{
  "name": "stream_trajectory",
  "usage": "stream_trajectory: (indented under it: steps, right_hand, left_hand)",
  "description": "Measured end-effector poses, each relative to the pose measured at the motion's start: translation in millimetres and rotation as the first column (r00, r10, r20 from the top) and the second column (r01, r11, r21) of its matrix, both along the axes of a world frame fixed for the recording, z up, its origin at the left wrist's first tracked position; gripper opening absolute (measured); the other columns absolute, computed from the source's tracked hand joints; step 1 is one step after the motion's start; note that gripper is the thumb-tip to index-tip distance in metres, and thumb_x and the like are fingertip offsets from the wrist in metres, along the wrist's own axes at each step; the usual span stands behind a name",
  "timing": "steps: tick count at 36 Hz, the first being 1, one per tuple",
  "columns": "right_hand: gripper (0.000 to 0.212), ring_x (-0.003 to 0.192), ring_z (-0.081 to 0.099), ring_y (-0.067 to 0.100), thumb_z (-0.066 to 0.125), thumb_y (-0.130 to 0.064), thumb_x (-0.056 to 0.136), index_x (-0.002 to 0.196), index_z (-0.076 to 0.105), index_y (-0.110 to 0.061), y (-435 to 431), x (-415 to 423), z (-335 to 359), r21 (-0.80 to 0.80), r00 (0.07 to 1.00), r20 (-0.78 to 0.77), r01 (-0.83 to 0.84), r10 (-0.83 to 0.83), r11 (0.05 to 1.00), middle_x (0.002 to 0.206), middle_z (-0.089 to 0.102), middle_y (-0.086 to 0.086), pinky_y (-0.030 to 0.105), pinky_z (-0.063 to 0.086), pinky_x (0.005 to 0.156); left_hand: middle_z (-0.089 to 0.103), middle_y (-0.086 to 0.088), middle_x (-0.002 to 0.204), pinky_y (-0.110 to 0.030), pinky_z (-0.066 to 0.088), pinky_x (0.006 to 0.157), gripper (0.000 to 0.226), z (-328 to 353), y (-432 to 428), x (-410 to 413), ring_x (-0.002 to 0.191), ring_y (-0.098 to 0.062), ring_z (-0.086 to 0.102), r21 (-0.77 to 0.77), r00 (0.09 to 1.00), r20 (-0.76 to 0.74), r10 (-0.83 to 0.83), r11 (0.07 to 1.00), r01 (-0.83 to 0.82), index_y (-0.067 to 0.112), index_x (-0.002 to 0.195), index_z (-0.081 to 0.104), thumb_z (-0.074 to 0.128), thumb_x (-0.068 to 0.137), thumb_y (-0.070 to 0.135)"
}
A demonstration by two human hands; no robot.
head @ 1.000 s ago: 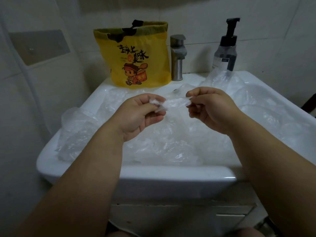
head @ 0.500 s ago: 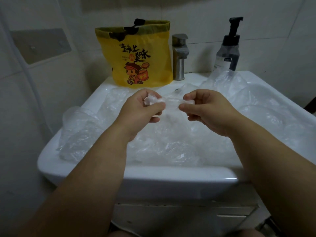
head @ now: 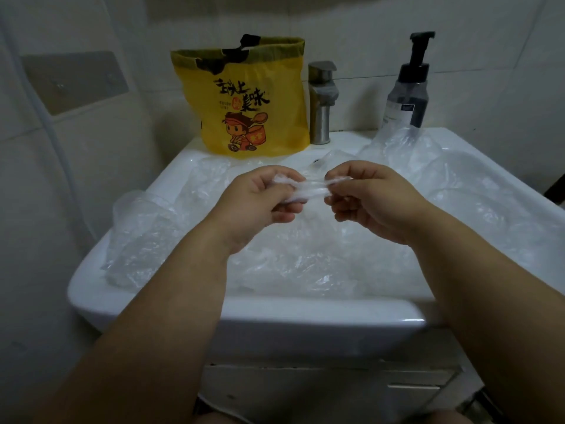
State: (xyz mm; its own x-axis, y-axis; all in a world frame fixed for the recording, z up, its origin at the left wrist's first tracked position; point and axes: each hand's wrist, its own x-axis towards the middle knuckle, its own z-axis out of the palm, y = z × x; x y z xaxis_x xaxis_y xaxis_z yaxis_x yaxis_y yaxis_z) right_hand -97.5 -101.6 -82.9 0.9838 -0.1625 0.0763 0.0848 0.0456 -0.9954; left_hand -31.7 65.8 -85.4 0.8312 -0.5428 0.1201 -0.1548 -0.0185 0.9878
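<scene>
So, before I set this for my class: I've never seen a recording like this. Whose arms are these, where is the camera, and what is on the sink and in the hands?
There is no machine here: these are a person's two bare arms. The camera is worn on their head and looks forward and down, so you see roughly what they see. The left hand and the right hand each pinch one end of a bunched piece of clear plastic, which is stretched between them above a white sink. Crumpled clear plastic bags fill the basin. At the back stand a yellow printed bag, a metal tap and a dark pump bottle.
</scene>
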Motion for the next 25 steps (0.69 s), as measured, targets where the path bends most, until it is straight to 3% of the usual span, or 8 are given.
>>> stream_trajectory:
  steps: [8, 13, 15, 18, 21, 25]
  right_hand:
    - [0.029, 0.053, 0.054, 0.018, 0.040, 0.013, 0.088, 0.076, 0.062, -0.001, -0.8, -1.0, 4.1, 0.117, 0.998, 0.043, 0.032, -0.037, 0.993, 0.056, 0.060, 0.010, 0.025, 0.049, 0.051]
    - [0.011, 0.053, 0.046, 0.014, 0.056, -0.002, 0.086, 0.078, 0.061, 0.004, -1.1, -1.6, 1.5, 0.087, 0.996, 0.076, -0.043, 0.036, 0.995, 0.061, 0.051, 0.010, 0.025, 0.048, 0.054]
    - [0.015, 0.057, 0.048, 0.016, 0.058, -0.005, 0.091, 0.080, 0.064, 0.004, -2.4, -1.5, -0.9, 0.023, 0.997, 0.075, -0.026, 0.024, 0.999, 0.065, 0.053, 0.011, 0.023, 0.050, 0.057]
    - [0.010, 0.060, 0.059, 0.012, 0.060, -0.002, 0.089, 0.083, 0.068, -0.005, -2.3, 0.0, -3.6, -0.077, 0.997, 0.065, 0.033, -0.028, 0.996, 0.068, 0.064, 0.005, 0.023, 0.053, 0.061]
    - [0.014, 0.063, 0.061, 0.013, 0.064, 0.001, 0.086, 0.092, 0.064, -0.012, -2.6, 2.4, -6.0, -0.093, 0.997, 0.056, 0.051, -0.046, 0.994, 0.075, 0.063, 0.008, 0.026, 0.055, 0.065]
    - [0.018, 0.071, 0.061, 0.015, 0.062, -0.007, 0.089, 0.107, 0.065, -0.009, -2.1, 3.3, -8.1, -0.197, 0.998, 0.017, 0.057, -0.054, 0.979, 0.086, 0.066, 0.007, 0.028, 0.058, 0.071]
  left_hand:
    - [0.064, -0.001, 0.054, -0.012, 0.048, 0.047, 0.033, 7.8, 3.6, -5.7, 0.049, -0.004, 0.060, -0.127, 0.991, -0.102, -0.083, 0.990, 0.069, 0.007, 0.075, 0.066, 0.046, 0.090, -0.016]
    - [0.061, -0.005, 0.054, -0.017, 0.051, 0.047, 0.043, 6.4, 3.9, -3.0, 0.050, -0.009, 0.060, -0.123, 0.992, -0.113, -0.053, 0.992, 0.039, 0.008, 0.058, 0.072, 0.048, 0.087, -0.010]
    - [0.063, -0.001, 0.058, -0.017, 0.052, 0.050, 0.032, 5.9, 2.3, -2.9, 0.054, -0.008, 0.061, -0.118, 0.995, -0.097, -0.036, 0.993, 0.025, 0.008, 0.062, 0.071, 0.057, 0.090, 0.005]
    - [0.065, 0.004, 0.061, -0.016, 0.052, 0.053, 0.024, 3.8, 0.1, -1.5, 0.058, -0.006, 0.062, -0.093, 0.997, -0.077, 0.032, 0.995, -0.039, 0.009, 0.070, 0.065, 0.069, 0.077, 0.031]
    - [0.065, 0.004, 0.063, -0.015, 0.051, 0.057, 0.011, 0.1, 0.3, 2.9, 0.062, -0.005, 0.064, -0.045, 0.993, -0.002, 0.119, 0.992, -0.119, 0.013, 0.082, 0.062, 0.072, 0.083, 0.017]
    - [0.066, -0.007, 0.086, -0.014, 0.050, 0.059, 0.022, -1.5, 1.2, 6.8, 0.067, -0.006, 0.066, -0.073, 0.987, -0.055, 0.151, 0.985, -0.155, 0.017, 0.095, 0.059, 0.072, 0.083, 0.004]
